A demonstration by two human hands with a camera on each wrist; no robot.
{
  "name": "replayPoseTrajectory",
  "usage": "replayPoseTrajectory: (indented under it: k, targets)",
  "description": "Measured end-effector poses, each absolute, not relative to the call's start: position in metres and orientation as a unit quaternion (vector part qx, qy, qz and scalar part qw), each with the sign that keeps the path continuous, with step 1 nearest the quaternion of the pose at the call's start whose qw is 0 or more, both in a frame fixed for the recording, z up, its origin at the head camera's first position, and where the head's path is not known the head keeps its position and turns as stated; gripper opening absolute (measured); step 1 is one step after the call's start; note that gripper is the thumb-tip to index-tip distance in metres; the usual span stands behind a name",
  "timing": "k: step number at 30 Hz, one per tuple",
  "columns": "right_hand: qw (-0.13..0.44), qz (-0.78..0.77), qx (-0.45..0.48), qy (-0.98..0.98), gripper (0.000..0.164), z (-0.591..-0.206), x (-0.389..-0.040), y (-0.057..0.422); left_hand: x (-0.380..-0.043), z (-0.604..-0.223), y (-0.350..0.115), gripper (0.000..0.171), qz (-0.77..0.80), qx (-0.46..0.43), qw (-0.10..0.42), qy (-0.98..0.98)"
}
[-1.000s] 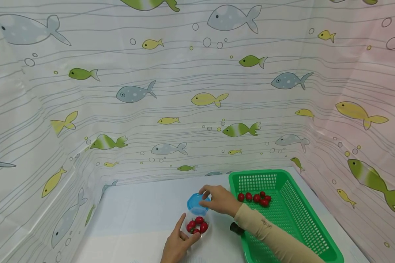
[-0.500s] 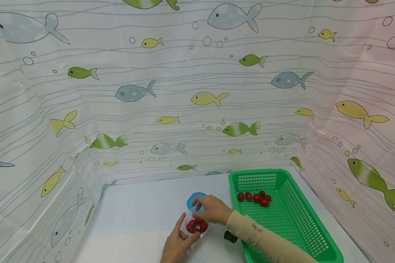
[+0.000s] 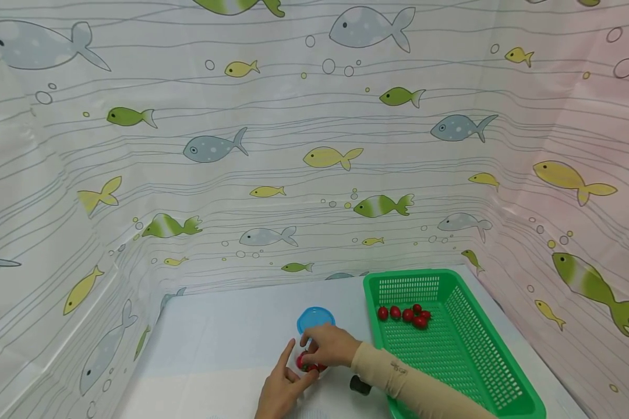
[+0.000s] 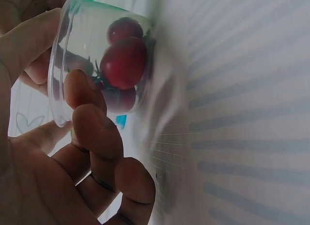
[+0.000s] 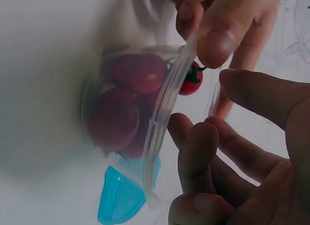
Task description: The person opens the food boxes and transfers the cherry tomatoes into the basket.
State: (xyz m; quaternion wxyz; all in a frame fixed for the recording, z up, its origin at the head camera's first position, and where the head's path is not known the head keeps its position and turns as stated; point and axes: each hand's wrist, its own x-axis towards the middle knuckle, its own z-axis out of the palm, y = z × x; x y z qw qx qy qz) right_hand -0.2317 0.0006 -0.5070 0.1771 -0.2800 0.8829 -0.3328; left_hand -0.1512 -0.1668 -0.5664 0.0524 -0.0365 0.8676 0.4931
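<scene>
A clear plastic tub (image 5: 157, 133) holding several small red tomatoes (image 4: 124, 63) stands on the table. My left hand (image 3: 282, 387) holds it at the rim, thumb on one side and index finger on the other. Over the tub's mouth is my right hand (image 3: 332, 345), fingers bent and spread apart, with nothing between them. In the right wrist view its fingertips (image 5: 196, 145) are right by the rim, and one tomato with a green stem (image 5: 192, 80) shows past the rim. Behind the tub lies a blue lid (image 3: 314, 317), partly hidden by the right hand.
To the right stands a green plastic basket (image 3: 409, 273) with several more tomatoes (image 3: 420, 322) in its far left corner. The right sleeve (image 3: 406, 381) crosses its near left edge. Fish-patterned sheeting (image 3: 272, 209) closes off the back and sides.
My right hand has moved from over the blue lid toward me and down to the tub's mouth, uncovering more of the lid. The left hand keeps its place on the tub.
</scene>
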Motion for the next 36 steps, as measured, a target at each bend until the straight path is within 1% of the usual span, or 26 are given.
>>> replayPoseTrajectory:
  k: [4,13,27,36]
  targets:
    - [0.196,-0.328,-0.278,0.881,0.025,-0.509,-0.228,-0.003,-0.151,-0.567,-0.167,0.097,0.489,-0.037,0.052,0.87]
    - [0.192,-0.274,-0.281,0.899,0.015,-0.51,-0.226,-0.012,-0.151,-0.568,-0.168,0.096,0.492,-0.033,0.051,0.869]
    - [0.168,-0.216,-0.28,0.92,0.015,-0.512,-0.228,-0.02,-0.152,-0.57,-0.169,0.097,0.491,-0.03,0.049,0.87]
    - [0.157,-0.218,-0.291,0.918,0.016,-0.513,-0.228,-0.018,-0.152,-0.57,-0.168,0.097,0.493,-0.034,0.051,0.868]
